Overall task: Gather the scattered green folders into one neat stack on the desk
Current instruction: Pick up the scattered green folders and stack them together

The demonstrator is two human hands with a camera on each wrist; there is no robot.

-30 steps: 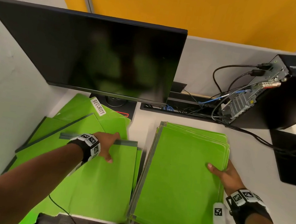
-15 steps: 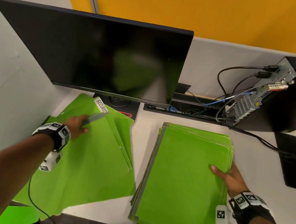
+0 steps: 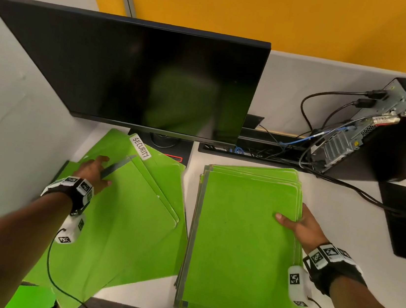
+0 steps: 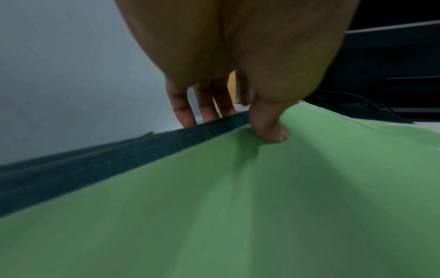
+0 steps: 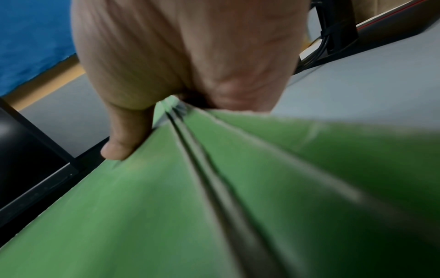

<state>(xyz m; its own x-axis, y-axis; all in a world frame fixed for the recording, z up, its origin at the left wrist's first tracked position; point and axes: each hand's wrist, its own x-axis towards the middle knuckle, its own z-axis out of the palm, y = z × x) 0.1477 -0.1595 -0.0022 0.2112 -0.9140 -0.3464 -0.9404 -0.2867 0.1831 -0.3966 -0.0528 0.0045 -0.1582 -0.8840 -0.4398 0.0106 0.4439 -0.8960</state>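
A stack of green folders (image 3: 242,236) lies on the right half of the white desk (image 3: 355,241). My right hand (image 3: 296,224) grips its right edge, thumb on top, fingers underneath; the right wrist view shows the stack (image 5: 214,206) fanned at my thumb. On the left, several green folders (image 3: 144,198) lie spread out, one with a white SECURITY tab (image 3: 141,147). My left hand (image 3: 96,172) pinches the top folder at its dark grey spine (image 3: 115,166), thumb on the green cover (image 4: 238,197), fingers behind the spine (image 4: 119,159).
A black monitor (image 3: 142,76) stands close behind the left folders, its base (image 3: 166,146) touching them. A black computer case (image 3: 405,139) with cables (image 3: 323,175) sits at the back right. A grey partition wall (image 3: 10,102) bounds the left side. Desk front edge runs just below the folders.
My left hand has swung the top left folder round from lying square to slanting away left, and moved up-left along its spine. The right hand stays on the stack.
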